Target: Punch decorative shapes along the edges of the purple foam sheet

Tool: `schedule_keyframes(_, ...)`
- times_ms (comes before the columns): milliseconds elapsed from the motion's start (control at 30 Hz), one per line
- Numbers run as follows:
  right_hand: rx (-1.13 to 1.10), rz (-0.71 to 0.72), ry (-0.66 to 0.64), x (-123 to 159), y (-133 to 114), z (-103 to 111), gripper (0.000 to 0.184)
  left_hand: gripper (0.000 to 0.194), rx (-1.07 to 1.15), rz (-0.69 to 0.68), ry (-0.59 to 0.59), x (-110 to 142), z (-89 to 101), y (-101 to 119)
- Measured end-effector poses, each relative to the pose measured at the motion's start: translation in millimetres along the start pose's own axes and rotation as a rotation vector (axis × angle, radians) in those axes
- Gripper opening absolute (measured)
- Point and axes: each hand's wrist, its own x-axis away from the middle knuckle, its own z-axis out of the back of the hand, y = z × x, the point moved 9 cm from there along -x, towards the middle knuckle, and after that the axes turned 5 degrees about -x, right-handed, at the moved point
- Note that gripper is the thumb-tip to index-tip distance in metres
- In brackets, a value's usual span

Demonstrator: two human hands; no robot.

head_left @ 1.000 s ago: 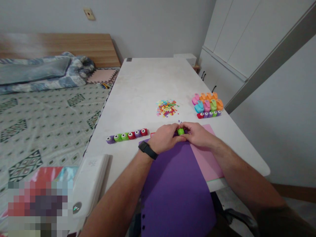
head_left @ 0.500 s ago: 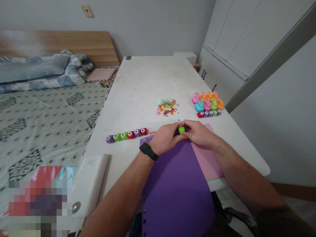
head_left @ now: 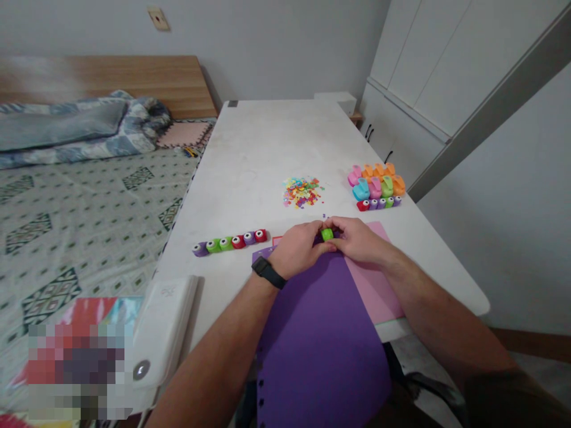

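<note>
A small green-and-purple paper punch (head_left: 327, 234) sits at the far edge of a purple sheet of paper (head_left: 319, 333). My left hand (head_left: 297, 249), with a black watch on its wrist, is closed at the punch's left side, its thumb at the sheet's edge. From the right, my right hand (head_left: 359, 239) closes on the same punch, thumb and fingers around it. The fingertips partly hide the punch and the sheet's edge. Small star-shaped holes run down the sheet's left edge. Pink paper (head_left: 377, 279) lies beneath on the right.
A row of small punches (head_left: 226, 242) stands on the left of the white table (head_left: 267, 137). Colourful paper cutouts (head_left: 303, 192) are heaped beyond my hands. More punches (head_left: 375, 189) cluster at the right edge. A white device (head_left: 163, 333) lies at the near left.
The view has shifted very slightly. Both hands stay closed around the punch at the purple sheet's edge, with hardly any visible movement.
</note>
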Motion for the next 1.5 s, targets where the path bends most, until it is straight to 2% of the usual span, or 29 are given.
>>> schedule_keyframes(200,-0.005,-0.010,-0.019,-1,8,-3,0.029,0.035,0.024,0.006,-0.015,-1,-1.5,-3)
schedule_keyframes(467,-0.001,-0.029,0.010,-1,8,4,0.031,0.057,-0.021,0.041,0.053,10,5.1,-13)
schedule_keyframes(633,-0.096,-0.066,0.019,-1,10,8,0.035,0.026,-0.066,0.053,0.045,12,4.4,-20)
schedule_keyframes(700,-0.136,-0.086,0.041,-1,14,8,0.036,0.019,-0.072,0.051,0.050,12,4.1,-21)
schedule_keyframes(1033,-0.523,-0.184,0.258,-9,38,24,0.035,0.015,-0.100,0.042,0.052,11,1.4,-22)
schedule_keyframes(1500,-0.699,-0.276,0.319,-10,44,25,0.043,0.014,-0.096,0.021,0.039,20,-1.3,-19)
